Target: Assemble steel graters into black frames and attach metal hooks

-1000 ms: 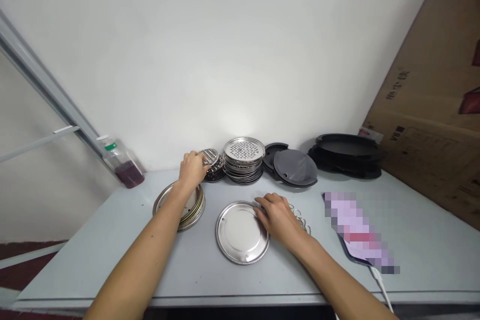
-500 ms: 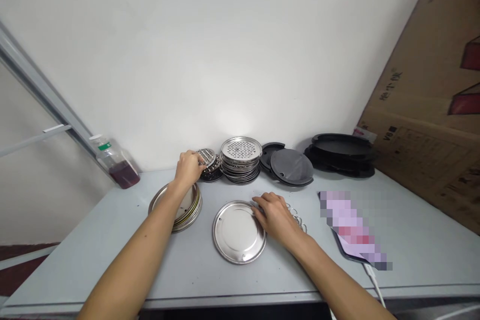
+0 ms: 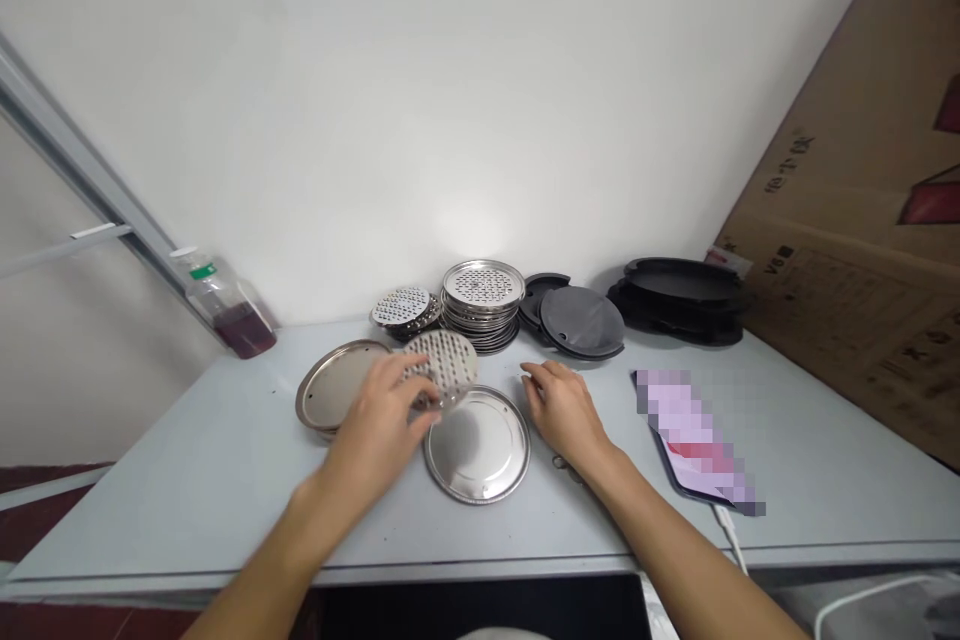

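My left hand grips a round metal grater disc by its left edge. The disc is tilted in the air over the back of a shiny round metal lid lying flat on the table. To the right of that lid, my right hand hovers with its fingers loosely bent and apart, and I see nothing in them. A small metal ring shows beneath its wrist. More grater discs lie in a low pile at the back, and a stack of round metal lids is partly hidden by my left hand.
A taller stack of perforated discs stands against the wall. Dark round pieces and a black pile are to its right. A phone with a cable, a bottle of dark liquid and a large cardboard box flank the table.
My left hand has lifted a grater disc from the back pile and brought it forward and right, over the lid. My right hand has come off the lid's edge. The view has shifted slightly.
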### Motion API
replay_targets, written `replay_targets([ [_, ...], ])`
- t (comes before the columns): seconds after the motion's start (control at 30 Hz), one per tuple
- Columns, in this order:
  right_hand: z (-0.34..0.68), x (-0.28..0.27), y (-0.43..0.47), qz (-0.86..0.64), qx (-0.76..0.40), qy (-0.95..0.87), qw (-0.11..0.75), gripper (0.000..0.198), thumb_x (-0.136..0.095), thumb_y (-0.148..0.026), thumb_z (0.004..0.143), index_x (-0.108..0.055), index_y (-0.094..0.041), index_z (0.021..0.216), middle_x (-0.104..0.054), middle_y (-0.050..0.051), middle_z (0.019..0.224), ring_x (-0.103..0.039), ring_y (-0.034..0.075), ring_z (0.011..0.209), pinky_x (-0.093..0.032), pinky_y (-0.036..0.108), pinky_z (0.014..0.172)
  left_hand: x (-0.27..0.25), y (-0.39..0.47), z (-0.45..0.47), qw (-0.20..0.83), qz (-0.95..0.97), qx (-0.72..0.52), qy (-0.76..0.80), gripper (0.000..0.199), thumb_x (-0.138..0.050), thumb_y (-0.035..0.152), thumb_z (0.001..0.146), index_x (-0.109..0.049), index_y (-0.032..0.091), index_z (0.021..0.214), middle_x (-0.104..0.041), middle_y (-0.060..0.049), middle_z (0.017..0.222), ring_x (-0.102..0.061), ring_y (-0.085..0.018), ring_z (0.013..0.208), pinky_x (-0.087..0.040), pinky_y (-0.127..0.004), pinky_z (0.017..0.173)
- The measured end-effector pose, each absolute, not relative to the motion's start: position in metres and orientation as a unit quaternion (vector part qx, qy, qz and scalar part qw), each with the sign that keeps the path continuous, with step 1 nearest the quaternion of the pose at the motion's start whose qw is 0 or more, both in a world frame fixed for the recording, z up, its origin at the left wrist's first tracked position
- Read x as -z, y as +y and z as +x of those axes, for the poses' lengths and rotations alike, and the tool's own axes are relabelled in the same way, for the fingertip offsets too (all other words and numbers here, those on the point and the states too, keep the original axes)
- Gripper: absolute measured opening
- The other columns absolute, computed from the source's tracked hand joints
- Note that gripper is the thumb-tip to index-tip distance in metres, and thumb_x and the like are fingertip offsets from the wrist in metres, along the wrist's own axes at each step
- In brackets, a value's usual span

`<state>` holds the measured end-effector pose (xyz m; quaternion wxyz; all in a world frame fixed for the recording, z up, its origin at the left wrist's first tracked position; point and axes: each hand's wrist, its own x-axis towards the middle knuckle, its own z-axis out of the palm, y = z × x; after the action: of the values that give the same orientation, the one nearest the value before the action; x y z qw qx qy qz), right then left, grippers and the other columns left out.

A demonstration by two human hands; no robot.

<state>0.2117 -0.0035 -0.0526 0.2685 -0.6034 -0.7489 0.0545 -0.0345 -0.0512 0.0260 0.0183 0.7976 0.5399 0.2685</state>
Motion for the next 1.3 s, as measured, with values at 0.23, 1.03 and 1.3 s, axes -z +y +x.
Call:
replay_targets([
  [0.23,0.216,0.054,-0.002,-0.586,-0.059,-0.742,0.320,0.031,-0.045,-0.021,0.093,-0.066,-0.014,0.114,-0.068,0.009,0.091,-0.061,0.024,0.088,-0.043,0.035,0.082,0.013,-0.104,-0.006,0.194,0.813,-0.254,0.487,0.022,-0.074,0.013,0.073,-0.066,0.028,0.087,-0.060,-0.004,0.128,-0.055,-0.026,0.120,-0.048,-0.043,0.100],
  [1.03,0.209,0.053,-0.009,-0.544,-0.110,-0.788,0.265,0.028,-0.050,-0.025,0.094,-0.067,-0.017,0.115,-0.066,0.010,0.101,-0.061,0.022,0.094,-0.046,0.031,0.085,0.037,-0.077,-0.005,0.206,0.816,-0.247,0.480,0.023,-0.065,0.017,0.084,-0.066,0.027,0.105,-0.058,-0.005,0.129,-0.053,-0.024,0.122,-0.043,-0.041,0.107],
  [1.3,0.205,0.053,-0.012,-0.505,-0.115,-0.818,0.250,0.027,-0.050,-0.025,0.094,-0.067,-0.019,0.116,-0.062,0.008,0.100,-0.060,0.020,0.096,-0.046,0.030,0.088,0.047,-0.071,-0.007,0.162,0.811,-0.260,0.499,0.024,-0.064,0.022,0.086,-0.066,0.027,0.110,-0.056,-0.006,0.133,-0.044,-0.027,0.131,-0.027,-0.052,0.117],
])
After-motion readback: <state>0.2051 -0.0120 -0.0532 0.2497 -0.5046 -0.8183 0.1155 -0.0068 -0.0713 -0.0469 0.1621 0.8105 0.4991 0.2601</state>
